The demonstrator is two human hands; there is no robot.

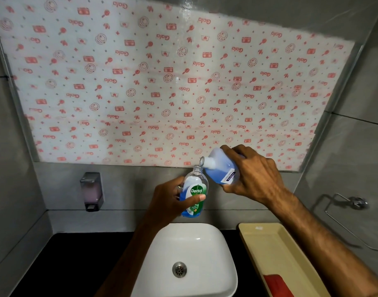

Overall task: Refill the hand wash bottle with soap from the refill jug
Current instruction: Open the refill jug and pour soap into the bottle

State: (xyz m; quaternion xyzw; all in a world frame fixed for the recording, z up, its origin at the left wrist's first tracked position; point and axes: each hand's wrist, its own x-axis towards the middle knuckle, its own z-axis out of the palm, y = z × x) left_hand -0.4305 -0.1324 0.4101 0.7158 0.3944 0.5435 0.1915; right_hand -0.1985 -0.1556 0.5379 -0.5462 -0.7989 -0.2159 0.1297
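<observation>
Above the back edge of the white basin (183, 243), the left hand (168, 200) wraps the uncapped Dettol hand wash bottle (194, 191), while the right hand (254, 174) grips the tipped refill jug (220, 168), spout just beside the bottle's mouth. Best to keep the bottle upright and pour slowly, watching the blue soap rise.

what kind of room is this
Most likely a bathroom or washroom: a white basin with a drain, a wall-mounted soap dispenser, and a metal towel ring on grey tiled walls.
</observation>
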